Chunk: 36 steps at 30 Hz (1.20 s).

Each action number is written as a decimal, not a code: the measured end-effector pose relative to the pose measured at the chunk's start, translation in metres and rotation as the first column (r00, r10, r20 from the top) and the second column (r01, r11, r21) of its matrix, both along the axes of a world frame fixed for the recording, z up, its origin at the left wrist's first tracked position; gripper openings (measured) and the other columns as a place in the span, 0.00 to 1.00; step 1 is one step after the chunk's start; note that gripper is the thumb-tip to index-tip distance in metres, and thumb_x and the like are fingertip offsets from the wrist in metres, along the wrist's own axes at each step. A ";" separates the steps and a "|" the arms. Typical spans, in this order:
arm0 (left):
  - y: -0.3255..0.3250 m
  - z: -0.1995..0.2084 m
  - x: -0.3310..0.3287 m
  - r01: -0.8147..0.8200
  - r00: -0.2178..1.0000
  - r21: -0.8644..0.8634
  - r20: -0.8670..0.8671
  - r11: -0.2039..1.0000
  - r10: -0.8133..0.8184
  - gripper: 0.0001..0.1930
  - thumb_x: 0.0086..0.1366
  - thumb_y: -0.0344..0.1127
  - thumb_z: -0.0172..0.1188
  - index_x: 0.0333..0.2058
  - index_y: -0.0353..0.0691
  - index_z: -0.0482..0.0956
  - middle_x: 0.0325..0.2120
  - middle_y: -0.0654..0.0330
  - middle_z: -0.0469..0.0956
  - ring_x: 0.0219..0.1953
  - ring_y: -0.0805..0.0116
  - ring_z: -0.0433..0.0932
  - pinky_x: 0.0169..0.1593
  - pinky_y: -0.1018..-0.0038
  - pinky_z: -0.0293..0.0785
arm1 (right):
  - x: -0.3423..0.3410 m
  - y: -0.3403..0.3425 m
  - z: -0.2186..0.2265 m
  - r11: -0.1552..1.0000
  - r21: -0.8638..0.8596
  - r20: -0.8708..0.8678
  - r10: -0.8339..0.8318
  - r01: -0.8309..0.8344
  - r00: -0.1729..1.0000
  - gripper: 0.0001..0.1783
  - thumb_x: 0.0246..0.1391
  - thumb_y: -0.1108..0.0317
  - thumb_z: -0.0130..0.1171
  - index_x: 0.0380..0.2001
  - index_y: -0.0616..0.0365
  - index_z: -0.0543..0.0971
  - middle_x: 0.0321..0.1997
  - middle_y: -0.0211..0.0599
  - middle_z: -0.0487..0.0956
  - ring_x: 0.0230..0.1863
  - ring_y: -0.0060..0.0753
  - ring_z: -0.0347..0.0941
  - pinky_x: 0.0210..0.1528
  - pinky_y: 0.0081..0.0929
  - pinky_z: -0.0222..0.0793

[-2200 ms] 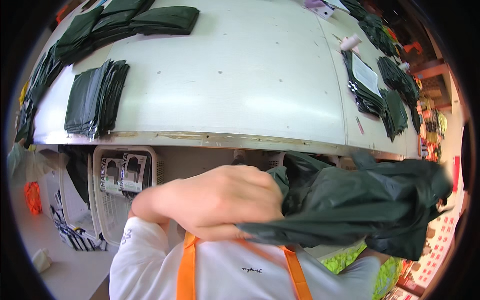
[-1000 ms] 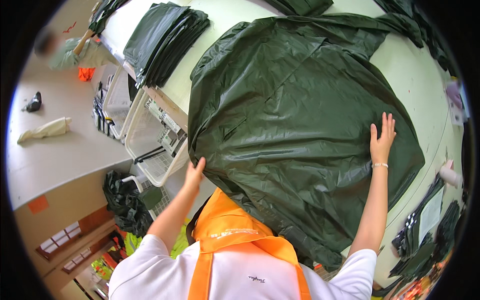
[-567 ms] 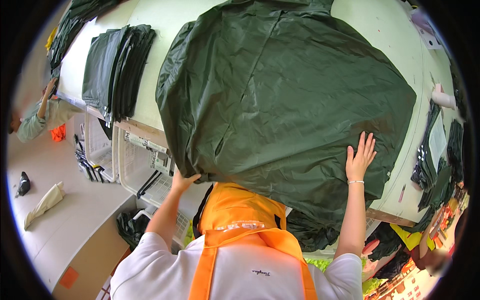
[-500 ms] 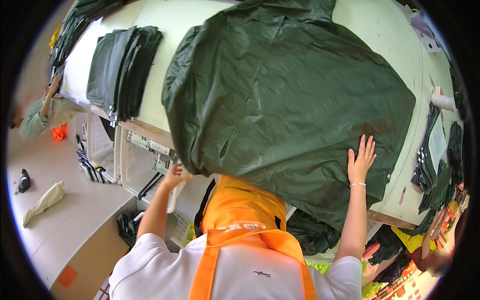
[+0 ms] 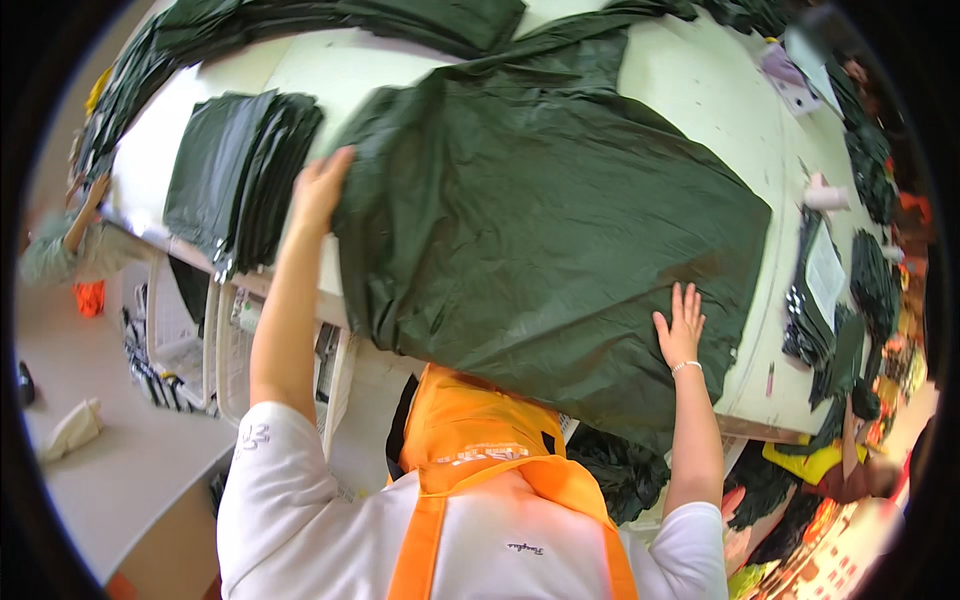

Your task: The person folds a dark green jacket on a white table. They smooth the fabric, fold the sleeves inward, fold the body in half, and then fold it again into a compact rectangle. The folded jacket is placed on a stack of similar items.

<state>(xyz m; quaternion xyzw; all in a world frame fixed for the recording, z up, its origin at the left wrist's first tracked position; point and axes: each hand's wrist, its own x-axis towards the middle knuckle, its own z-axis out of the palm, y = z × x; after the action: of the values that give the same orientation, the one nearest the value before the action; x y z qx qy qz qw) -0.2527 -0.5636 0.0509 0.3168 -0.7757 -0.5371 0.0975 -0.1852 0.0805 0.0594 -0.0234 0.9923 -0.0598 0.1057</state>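
A large dark green jacket (image 5: 560,220) of thin, slightly shiny cloth lies spread over the pale table, its lower edge hanging over the front toward my orange apron. At its left edge is my left hand (image 5: 322,188), fingers pressed together and closed on the cloth; the fingertips are partly hidden. My right hand (image 5: 682,328) rests flat on the jacket's lower right part, fingers stretched and a little apart. A narrow part of the jacket reaches up toward the table's far side.
A stack of folded dark garments (image 5: 240,170) lies left of the jacket. More dark garments (image 5: 430,22) lie along the far side. White baskets (image 5: 228,350) stand below the table's left front. At right are a paper sheet (image 5: 824,275) and a white roll (image 5: 826,197). Other people work at both sides.
My left hand has moved from the jacket's lower left corner up along its left edge. My right hand stays flat on the cloth. The far part of the jacket now lies lower in view.
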 end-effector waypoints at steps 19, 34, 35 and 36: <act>0.193 0.042 -0.239 0.341 0.829 -0.790 -0.003 0.509 -0.560 0.36 0.58 0.50 0.59 0.58 0.32 0.61 0.57 0.45 0.63 0.59 0.48 0.61 0.60 0.62 0.59 | -0.205 0.134 -0.025 0.872 -0.162 -0.283 -0.490 0.463 0.824 0.34 0.56 0.48 0.51 0.56 0.65 0.66 0.60 0.58 0.64 0.62 0.57 0.58 0.62 0.44 0.56; 0.185 0.039 -0.412 0.215 0.976 -0.754 0.189 0.621 -0.109 0.32 0.53 0.61 0.60 0.45 0.38 0.76 0.40 0.48 0.78 0.46 0.51 0.75 0.47 0.60 0.70 | -0.295 0.365 -0.059 0.400 -0.524 -0.139 -0.911 0.752 0.388 0.15 0.55 0.59 0.56 0.28 0.62 0.79 0.20 0.35 0.77 0.17 0.26 0.73 0.20 0.23 0.69; 0.176 0.032 -0.416 0.223 0.975 -0.757 0.161 0.614 -0.155 0.35 0.52 0.61 0.60 0.49 0.38 0.73 0.44 0.47 0.76 0.49 0.50 0.74 0.50 0.61 0.68 | -0.277 0.389 -0.065 0.346 -0.527 -0.082 -0.930 0.776 0.359 0.15 0.56 0.60 0.55 0.29 0.62 0.78 0.20 0.34 0.77 0.14 0.25 0.72 0.17 0.22 0.67; 0.173 0.035 -0.404 0.186 0.966 -0.802 0.046 0.567 -0.253 0.36 0.53 0.60 0.61 0.51 0.37 0.71 0.46 0.47 0.75 0.50 0.50 0.72 0.52 0.61 0.67 | -0.274 0.381 -0.058 0.472 -0.531 -0.083 -0.855 0.703 0.512 0.16 0.57 0.60 0.53 0.30 0.64 0.78 0.20 0.34 0.78 0.18 0.23 0.74 0.20 0.22 0.68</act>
<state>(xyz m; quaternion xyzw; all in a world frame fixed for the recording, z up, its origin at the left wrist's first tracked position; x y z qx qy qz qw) -0.6566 -0.3905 0.0863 0.1204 -0.9625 -0.1512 0.1904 -0.4597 0.4610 0.0012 0.4065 0.8500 -0.3150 -0.1140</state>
